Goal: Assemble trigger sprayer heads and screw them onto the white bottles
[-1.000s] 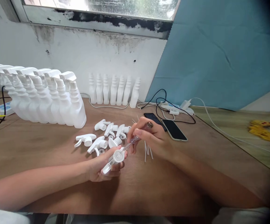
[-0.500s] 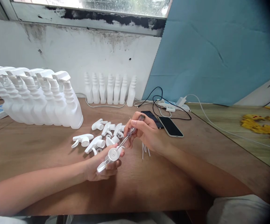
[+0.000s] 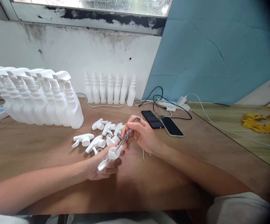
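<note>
My left hand (image 3: pixel 102 166) is closed round a white trigger sprayer head (image 3: pixel 109 157), held with its round collar facing up. My right hand (image 3: pixel 141 135) grips a clear-handled screwdriver (image 3: pixel 127 135), whose tip rests inside that collar. Just beyond my hands lies a loose heap of several more white sprayer heads (image 3: pixel 100 135) on the brown table (image 3: pixel 44 152). A few thin white dip tubes (image 3: pixel 144 152) lie partly hidden under my right wrist.
A row of white spray bottles with heads fitted (image 3: pixel 37 99) stands at the left. Several capless white bottles (image 3: pixel 109 90) line the back wall. Two dark phones (image 3: pixel 163 123) and charger cables (image 3: pixel 169 107) lie at the right. Yellow objects (image 3: pixel 261 124) sit far right.
The screwdriver has tilted lower and its tip has pushed down into the sprayer head's collar. My right hand has dropped slightly toward my left. The camera shifted a little earlier on.
</note>
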`<action>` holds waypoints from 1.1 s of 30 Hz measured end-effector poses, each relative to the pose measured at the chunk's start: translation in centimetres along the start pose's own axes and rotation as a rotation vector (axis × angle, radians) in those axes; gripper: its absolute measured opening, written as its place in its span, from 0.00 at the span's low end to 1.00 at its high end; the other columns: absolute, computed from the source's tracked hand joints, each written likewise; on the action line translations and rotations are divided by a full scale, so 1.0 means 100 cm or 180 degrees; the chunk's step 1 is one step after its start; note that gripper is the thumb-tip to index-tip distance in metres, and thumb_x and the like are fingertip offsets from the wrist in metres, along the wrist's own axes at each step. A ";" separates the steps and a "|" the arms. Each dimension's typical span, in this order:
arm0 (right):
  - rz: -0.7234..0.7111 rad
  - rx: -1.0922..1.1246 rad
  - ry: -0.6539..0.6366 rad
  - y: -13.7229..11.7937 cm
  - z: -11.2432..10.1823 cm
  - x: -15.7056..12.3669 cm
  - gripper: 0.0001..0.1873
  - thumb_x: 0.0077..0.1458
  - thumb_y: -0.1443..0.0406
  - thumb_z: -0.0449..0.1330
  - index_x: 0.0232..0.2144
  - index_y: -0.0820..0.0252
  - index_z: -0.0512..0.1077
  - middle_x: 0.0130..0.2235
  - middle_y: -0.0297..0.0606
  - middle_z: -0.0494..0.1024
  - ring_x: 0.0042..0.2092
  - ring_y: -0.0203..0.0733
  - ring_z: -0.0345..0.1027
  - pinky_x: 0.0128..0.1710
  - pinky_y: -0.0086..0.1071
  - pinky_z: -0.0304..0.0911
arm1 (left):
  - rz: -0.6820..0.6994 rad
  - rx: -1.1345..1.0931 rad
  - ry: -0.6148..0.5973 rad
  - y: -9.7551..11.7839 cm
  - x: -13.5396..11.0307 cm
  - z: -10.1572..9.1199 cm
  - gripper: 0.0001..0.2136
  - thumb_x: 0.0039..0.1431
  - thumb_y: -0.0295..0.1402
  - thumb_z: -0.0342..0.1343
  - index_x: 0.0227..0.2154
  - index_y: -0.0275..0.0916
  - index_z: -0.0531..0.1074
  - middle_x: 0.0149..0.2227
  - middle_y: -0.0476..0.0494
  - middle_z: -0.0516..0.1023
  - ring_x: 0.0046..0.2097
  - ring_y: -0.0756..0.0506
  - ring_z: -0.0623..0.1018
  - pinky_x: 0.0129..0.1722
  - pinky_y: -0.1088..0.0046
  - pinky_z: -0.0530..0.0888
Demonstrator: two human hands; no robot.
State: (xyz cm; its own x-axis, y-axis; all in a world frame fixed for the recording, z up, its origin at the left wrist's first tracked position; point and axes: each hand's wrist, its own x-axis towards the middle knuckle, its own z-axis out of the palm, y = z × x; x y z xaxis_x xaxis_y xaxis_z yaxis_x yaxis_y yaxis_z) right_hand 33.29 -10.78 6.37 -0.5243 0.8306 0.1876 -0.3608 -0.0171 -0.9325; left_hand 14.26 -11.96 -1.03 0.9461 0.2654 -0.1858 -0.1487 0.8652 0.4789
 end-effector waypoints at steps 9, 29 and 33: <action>0.0740 0.0755 0.0368 0.011 -0.004 0.007 0.08 0.57 0.64 0.52 0.28 0.63 0.61 0.28 0.36 0.75 0.23 0.33 0.69 0.23 0.25 0.67 | 0.0047 0.0174 0.0039 0.001 -0.003 0.005 0.15 0.60 0.49 0.50 0.34 0.41 0.61 0.16 0.56 0.61 0.13 0.56 0.52 0.07 0.83 0.43; -0.0258 -0.4710 -0.0446 -0.035 -0.039 0.005 0.09 0.60 0.61 0.55 0.35 0.61 0.71 0.28 0.34 0.76 0.29 0.34 0.68 0.30 0.26 0.57 | 0.0491 0.1940 0.0709 0.019 -0.017 0.025 0.19 0.56 0.46 0.54 0.44 0.42 0.57 0.29 0.48 0.74 0.21 0.52 0.70 0.17 0.83 0.61; -0.0087 -0.5361 -0.1272 -0.030 -0.040 0.004 0.07 0.60 0.66 0.54 0.37 0.59 0.72 0.36 0.37 0.76 0.31 0.34 0.67 0.30 0.27 0.53 | 0.1311 0.3265 0.1668 0.067 -0.034 0.028 0.18 0.57 0.42 0.54 0.46 0.41 0.60 0.31 0.50 0.71 0.24 0.53 0.70 0.21 0.80 0.65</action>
State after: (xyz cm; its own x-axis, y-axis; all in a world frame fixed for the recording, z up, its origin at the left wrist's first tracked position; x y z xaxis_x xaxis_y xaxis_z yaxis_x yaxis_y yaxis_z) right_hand 37.22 -8.19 7.98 -0.7696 0.6381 0.0235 0.6281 0.7631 -0.1521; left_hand 10.84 -8.29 5.23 0.6163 0.7844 -0.0702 0.1103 0.0023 0.9939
